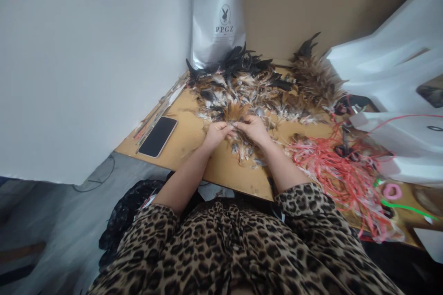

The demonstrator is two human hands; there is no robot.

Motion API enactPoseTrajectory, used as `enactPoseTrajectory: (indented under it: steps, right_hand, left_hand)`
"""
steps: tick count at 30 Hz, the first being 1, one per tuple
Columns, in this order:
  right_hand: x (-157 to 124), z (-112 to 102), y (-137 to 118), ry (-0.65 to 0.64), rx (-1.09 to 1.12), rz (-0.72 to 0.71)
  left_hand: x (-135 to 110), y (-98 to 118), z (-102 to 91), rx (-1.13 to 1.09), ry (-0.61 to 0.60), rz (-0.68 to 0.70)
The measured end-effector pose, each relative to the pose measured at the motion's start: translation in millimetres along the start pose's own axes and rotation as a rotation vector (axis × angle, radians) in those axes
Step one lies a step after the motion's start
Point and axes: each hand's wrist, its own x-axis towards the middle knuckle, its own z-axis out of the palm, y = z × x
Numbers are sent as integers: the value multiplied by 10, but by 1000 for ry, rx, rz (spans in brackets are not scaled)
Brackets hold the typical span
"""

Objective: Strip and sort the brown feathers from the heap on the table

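Both hands meet over the front of a wooden table. My left hand (218, 133) pinches the base of a fanned bunch of golden-brown feathers (234, 113). My right hand (253, 128) closes on the same base from the other side, thumb and fingertips together. The bunch points away from me. Small loose grey and white feathers (244, 151) lie just below my hands. Behind the bunch spreads a large pile of brown, white and black feathers (252, 90). The fingertips hide the quill ends.
A dark-screened phone (158, 136) lies at the left on the table (188, 147). At the right is a tangle of red and pink strips (332, 170). A white bag (218, 18) stands behind the feathers, brown feathers (316, 80) lie back right, and a white panel (93, 64) rises at the left.
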Motion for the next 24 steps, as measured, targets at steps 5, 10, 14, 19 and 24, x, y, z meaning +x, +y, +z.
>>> enactPoseTrajectory:
  steps: [5, 10, 14, 19, 24]
  right_hand:
    - [-12, 9, -4, 37, 5, -30]
    - [-16, 19, 14, 24, 113, -33]
    - [6, 38, 51, 7, 136, -11]
    - [-18, 86, 45, -22, -118, -199]
    - [-107, 135, 1, 67, -602, -420]
  left_hand:
    - [-12, 6, 1, -31, -39, -12]
    - [-40, 30, 0, -55, -75, 10]
    - [-28, 16, -22, -60, -84, -19]
    - [25, -29, -91, -302, -57, -63]
    - [50, -53, -117, -428, -69, -105]
